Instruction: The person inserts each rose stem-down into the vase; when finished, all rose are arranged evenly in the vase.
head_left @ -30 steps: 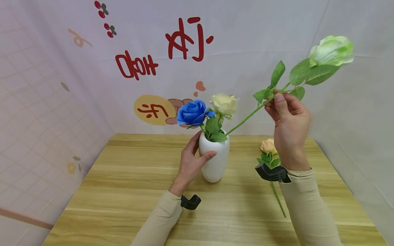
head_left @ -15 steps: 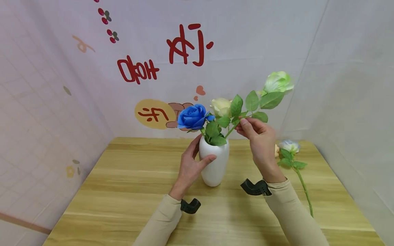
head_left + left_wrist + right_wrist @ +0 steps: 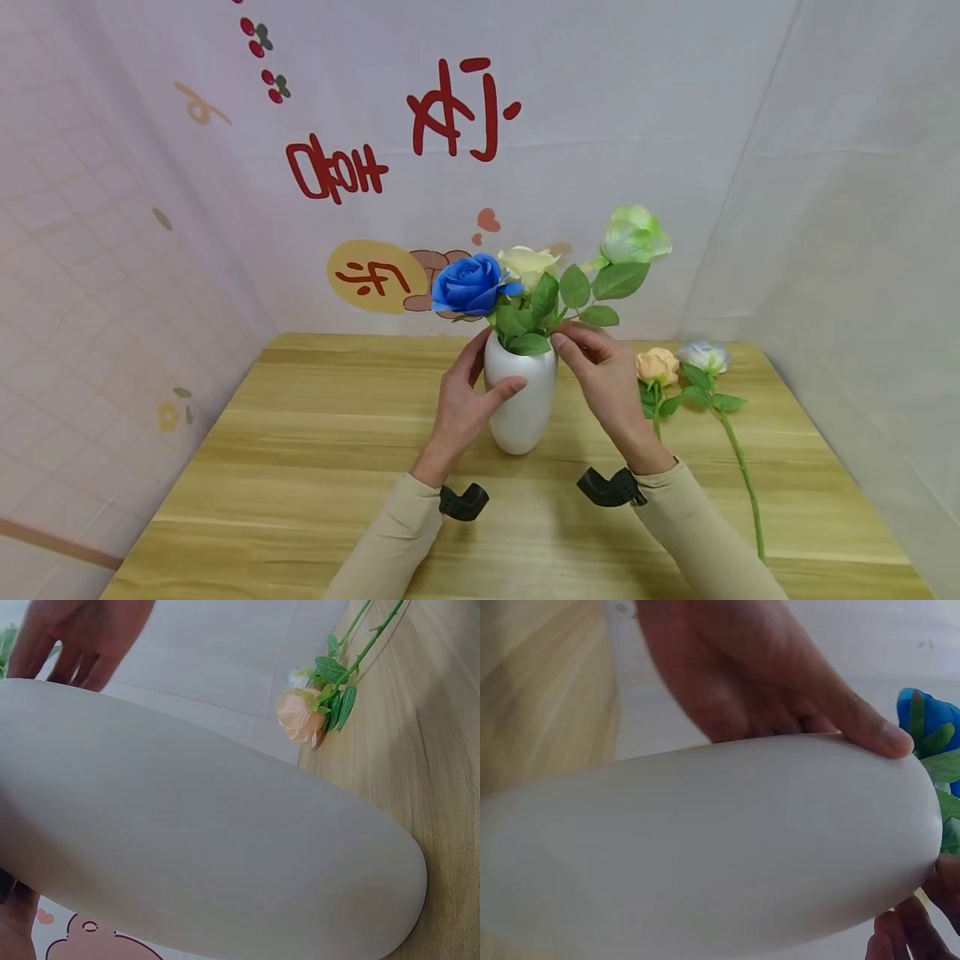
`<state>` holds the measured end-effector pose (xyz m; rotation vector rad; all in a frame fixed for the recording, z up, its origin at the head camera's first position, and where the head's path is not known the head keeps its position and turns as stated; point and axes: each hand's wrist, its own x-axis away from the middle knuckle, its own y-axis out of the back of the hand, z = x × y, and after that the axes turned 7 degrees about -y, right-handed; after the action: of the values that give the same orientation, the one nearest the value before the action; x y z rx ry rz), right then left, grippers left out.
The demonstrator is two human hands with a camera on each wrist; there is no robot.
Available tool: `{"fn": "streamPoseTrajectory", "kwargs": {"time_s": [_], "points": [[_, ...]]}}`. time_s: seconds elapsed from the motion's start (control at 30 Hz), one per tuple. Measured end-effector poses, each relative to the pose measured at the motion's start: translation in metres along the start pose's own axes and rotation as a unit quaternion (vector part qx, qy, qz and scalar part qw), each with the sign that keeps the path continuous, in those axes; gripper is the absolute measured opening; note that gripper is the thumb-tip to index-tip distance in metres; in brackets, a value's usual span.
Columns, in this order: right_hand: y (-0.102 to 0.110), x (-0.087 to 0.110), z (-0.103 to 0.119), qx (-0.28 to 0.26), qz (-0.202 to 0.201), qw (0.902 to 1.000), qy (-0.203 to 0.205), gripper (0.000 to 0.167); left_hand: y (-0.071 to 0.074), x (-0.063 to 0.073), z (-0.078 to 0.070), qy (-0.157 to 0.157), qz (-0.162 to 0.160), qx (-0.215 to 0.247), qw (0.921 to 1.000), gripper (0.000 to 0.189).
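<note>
A white vase [image 3: 525, 408] stands on the table with my left hand [image 3: 468, 400] curled round its left side, thumb across the front. Out of its mouth rise a blue rose [image 3: 468, 285], a cream rose [image 3: 529, 265] and a light green rose [image 3: 633, 236] that leans right. My right hand [image 3: 600, 375] is at the right of the rim, thumb and fingers pinching the green rose's stem low down. The right wrist view shows the right fingertips [image 3: 915, 926] close beside the rim. Stem ends inside the vase are hidden.
To the right, a peach rose [image 3: 657, 367] and a pale blue-white rose [image 3: 705, 357] lie on the wooden table [image 3: 300, 483]. A pale printed cloth wall [image 3: 600, 100] rises behind the table's back edge.
My right hand has moved left and down to the vase's rim, lowering the green rose's stem into the vase. The peach rose has come into fuller view. The left hand keeps its hold.
</note>
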<state>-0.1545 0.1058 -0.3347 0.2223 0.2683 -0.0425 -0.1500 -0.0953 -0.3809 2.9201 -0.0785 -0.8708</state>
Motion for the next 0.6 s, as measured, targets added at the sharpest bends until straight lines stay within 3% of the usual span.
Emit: {"fn": "streamPoseTrajectory", "kwargs": {"time_s": [0.1,0.33,0.6], "points": [[0.008,0.006,-0.007,0.012,0.015,0.9998,0.004,0.030,0.000,-0.001,-0.004,0.012,0.002,-0.004,0.9999,0.074],[0.044,0.020,-0.024,0.078,0.037,0.9961,-0.015,0.030,0.001,-0.002,-0.032,0.012,0.000,-0.002,0.9999,0.072],[0.084,0.030,-0.043,0.143,0.064,0.9862,-0.052,0.032,0.000,-0.001,-0.032,0.023,0.003,-0.001,0.9997,0.072]]}}
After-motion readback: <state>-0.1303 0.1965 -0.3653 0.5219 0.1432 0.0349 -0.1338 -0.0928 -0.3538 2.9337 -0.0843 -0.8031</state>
